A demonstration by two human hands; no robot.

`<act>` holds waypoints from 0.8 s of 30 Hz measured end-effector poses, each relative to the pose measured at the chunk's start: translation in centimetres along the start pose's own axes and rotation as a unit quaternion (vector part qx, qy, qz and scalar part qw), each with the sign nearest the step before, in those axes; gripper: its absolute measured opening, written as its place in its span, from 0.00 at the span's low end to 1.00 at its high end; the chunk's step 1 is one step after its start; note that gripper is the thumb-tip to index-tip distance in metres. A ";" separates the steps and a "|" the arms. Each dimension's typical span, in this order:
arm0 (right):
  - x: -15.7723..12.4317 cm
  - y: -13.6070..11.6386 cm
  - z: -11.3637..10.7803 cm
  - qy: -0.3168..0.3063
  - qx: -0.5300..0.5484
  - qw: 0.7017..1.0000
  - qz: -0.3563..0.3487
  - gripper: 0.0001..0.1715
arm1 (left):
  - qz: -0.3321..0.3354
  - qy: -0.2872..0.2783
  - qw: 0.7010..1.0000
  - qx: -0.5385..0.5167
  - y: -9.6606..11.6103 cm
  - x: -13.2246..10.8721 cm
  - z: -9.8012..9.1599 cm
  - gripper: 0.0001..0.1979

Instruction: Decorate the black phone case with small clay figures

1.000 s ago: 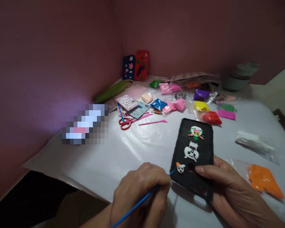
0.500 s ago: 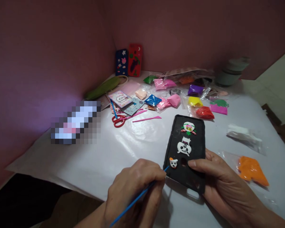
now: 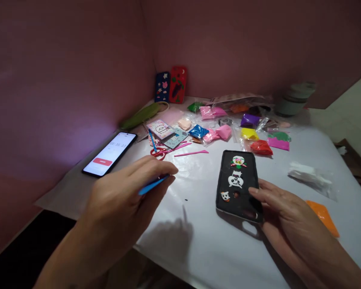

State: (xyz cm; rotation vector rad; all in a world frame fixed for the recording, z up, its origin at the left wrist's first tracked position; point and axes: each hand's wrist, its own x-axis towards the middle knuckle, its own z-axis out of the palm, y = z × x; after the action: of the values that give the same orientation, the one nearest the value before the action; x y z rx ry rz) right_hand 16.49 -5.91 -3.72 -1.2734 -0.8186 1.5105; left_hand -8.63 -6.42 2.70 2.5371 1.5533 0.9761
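A black phone case with small clay figures on its back is held at its right edge by my right hand, thumb on top. The lowest figure, a small white face, sits near the case's left edge, beside a dark round spot. My left hand is raised over the table, left of the case and apart from it, closed on a blue tool. Part of the tool is hidden by the fingers. A tiny dark speck lies on the white table cover between the hands.
A lit phone lies at the left. Red scissors, a pink tool and cards lie beyond my left hand. Several clay packets, including a red one, spread across the back. Two decorated cases lean on the wall.
My left hand has moved left and up, away from the case, with the blue tool in it. The orange piece at the small face's upper left no longer shows. The view has shifted slightly.
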 end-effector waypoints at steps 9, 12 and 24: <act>-0.2 -0.2 0.3 0.093 -0.077 0.990 -0.070 0.35 | 0.029 -0.315 0.923 0.219 -0.7 3.7 1.4 0.10; -0.2 -0.1 0.4 0.094 -0.099 0.987 -0.084 0.41 | 0.007 -0.368 0.904 0.220 -0.6 4.8 2.5 0.10; -4.3 -2.0 -0.4 0.000 -0.536 0.722 -0.437 0.12 | 0.045 -0.365 0.930 0.018 -2.7 3.7 3.2 0.08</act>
State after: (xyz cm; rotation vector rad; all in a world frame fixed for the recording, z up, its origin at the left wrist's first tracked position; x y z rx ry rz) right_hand 17.30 -9.40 -0.56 -1.2718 -2.0907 0.1499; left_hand -7.98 -1.12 1.16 2.5446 1.2249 -0.0419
